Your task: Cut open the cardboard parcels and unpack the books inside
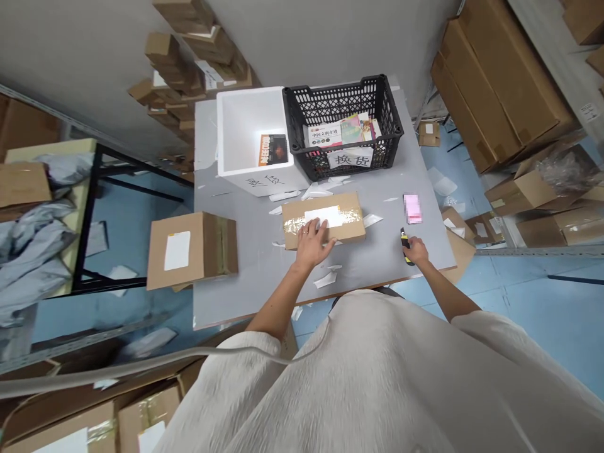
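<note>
A taped cardboard box (349,229) with a white label lies on the grey table (377,264). My left hand (312,244) rests flat on its top, fingers spread over the label. Near the table's right edge, my right hand (416,250) has its fingers closed on a black and yellow utility knife (405,241). That knife points away from me. Just beyond it lies a pink item (413,209), blurred.
Behind the box stand a white foam bin (252,130) and a black crate (346,162), both holding books. A larger carton (189,248) sits at the table's left edge. Paper scraps (325,279) are scattered about. Shelves with cartons flank both sides.
</note>
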Tool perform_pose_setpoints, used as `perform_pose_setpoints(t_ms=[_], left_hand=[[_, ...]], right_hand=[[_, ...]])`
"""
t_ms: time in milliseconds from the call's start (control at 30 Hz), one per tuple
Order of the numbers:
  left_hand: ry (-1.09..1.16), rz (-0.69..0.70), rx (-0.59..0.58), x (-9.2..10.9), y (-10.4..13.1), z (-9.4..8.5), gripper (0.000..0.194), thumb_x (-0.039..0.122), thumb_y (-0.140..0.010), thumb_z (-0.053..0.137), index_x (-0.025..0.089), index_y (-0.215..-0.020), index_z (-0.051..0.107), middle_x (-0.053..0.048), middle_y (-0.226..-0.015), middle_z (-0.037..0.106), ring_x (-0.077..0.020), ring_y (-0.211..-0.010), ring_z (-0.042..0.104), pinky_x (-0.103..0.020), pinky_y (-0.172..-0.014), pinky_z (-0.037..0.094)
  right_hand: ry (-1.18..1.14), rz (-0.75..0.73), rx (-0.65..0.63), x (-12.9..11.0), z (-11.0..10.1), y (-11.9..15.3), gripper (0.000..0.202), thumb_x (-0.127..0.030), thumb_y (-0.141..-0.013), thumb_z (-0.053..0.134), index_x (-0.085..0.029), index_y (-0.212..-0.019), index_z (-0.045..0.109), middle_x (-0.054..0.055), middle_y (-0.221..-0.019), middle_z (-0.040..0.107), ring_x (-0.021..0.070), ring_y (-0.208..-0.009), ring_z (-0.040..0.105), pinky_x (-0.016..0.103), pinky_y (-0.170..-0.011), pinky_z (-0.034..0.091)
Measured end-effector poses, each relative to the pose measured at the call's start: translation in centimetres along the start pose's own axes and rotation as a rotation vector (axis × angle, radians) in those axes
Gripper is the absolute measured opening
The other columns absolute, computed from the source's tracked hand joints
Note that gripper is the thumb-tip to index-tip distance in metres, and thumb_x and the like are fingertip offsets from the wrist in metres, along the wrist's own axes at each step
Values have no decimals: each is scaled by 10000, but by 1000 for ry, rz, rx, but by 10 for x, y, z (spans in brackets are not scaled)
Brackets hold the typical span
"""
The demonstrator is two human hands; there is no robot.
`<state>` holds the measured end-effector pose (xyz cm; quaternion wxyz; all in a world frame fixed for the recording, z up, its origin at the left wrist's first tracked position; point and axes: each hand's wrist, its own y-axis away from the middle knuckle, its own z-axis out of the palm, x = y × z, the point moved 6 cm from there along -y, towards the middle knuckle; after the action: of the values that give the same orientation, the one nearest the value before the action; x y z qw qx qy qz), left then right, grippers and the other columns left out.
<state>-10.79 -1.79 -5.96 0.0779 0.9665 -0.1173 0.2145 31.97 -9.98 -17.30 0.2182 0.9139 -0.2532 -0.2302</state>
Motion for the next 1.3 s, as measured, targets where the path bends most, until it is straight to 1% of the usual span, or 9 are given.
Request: perform_pose_setpoints(t_ms=[167, 333, 433, 633, 767, 900, 1067, 1200, 1300], left_hand=[[-17, -40, 12, 2, 0, 2, 719, 544, -1025, 650, 253, -1675, 548, -204, -1782, 497, -435, -1702, 382, -648, -1430, 234], [2, -44, 9, 0, 0, 4, 718, 552, -1022, 662, 248, -1663, 553, -206, -1777, 498, -425, -1707, 376, -628, -1433, 241], [10, -46, -1, -2, 0, 4, 718, 558, -1023, 667, 252, -1663, 552, -202, -1782, 490, -424, -1717, 363, -627, -1435, 234], [0, -46, 8, 0, 1, 3, 693, 525, -1023, 695, 259, -1649, 561, -204, -1784, 482, -417, -1708, 376, -628, -1433, 237], [36, -63, 51, 2, 4, 4, 693, 517, -1017, 726, 241, -1633, 570, -219, -1768, 472, -423, -1699, 380, -626, -1428, 255], [53, -88, 77, 3, 7, 4, 678, 497, -1012, 734, 222, -1614, 587, -233, -1698, 513, -441, -1644, 430, -630, -1397, 317], [70, -7, 58, 5, 7, -3, 567, 403, -1071, 590, 219, -1608, 597, -224, -1634, 579, -424, -1587, 497, -625, -1386, 329], [76, 49, 41, 2, 9, -7, 551, 325, -1045, 565, 239, -1587, 619, -195, -1651, 596, -405, -1587, 510, -617, -1396, 322], [97, 70, 51, -3, 13, -10, 542, 262, -1005, 582, 261, -1542, 653, -183, -1630, 622, -398, -1578, 528, -642, -1418, 280]], right_hand=[[79, 40, -59, 7, 15, -3, 385, -370, -997, 746, -199, -1328, 650, 187, -1403, 693, 349, -1284, 706, 458, -1045, 582], [155, 0, -82, 7, 22, -4, 376, -367, -1029, 714, -184, -1345, 622, 216, -1441, 674, 376, -1339, 682, 481, -1068, 567], [163, -17, -82, 6, 23, -2, 369, -359, -1024, 711, -188, -1338, 618, 218, -1416, 684, 379, -1325, 689, 487, -1049, 575], [57, 30, -82, 5, 16, 6, 337, -289, -961, 725, -216, -1275, 624, 199, -1364, 728, 354, -1213, 741, 439, -974, 580], [-98, 33, -44, -4, 3, 12, 412, -306, -889, 760, -240, -1274, 629, 138, -1241, 791, 336, -1138, 767, 413, -938, 587], [-389, -24, -11, -23, -15, 17, 432, -397, -821, 755, -253, -1221, 675, 24, -982, 774, 274, -990, 771, 378, -913, 603], [-743, -190, -29, -67, -41, 25, 447, -493, -751, 713, -249, -1124, 673, 7, -906, 715, 242, -858, 747, 365, -799, 609], [-851, -288, -92, -112, -61, 35, 405, -614, -821, 639, -271, -1030, 590, 11, -881, 693, 218, -775, 724, 341, -696, 596], [-823, -350, -83, -147, -76, 46, 448, -658, -846, 634, -274, -1074, 598, 17, -945, 706, 191, -772, 714, 300, -647, 568]])
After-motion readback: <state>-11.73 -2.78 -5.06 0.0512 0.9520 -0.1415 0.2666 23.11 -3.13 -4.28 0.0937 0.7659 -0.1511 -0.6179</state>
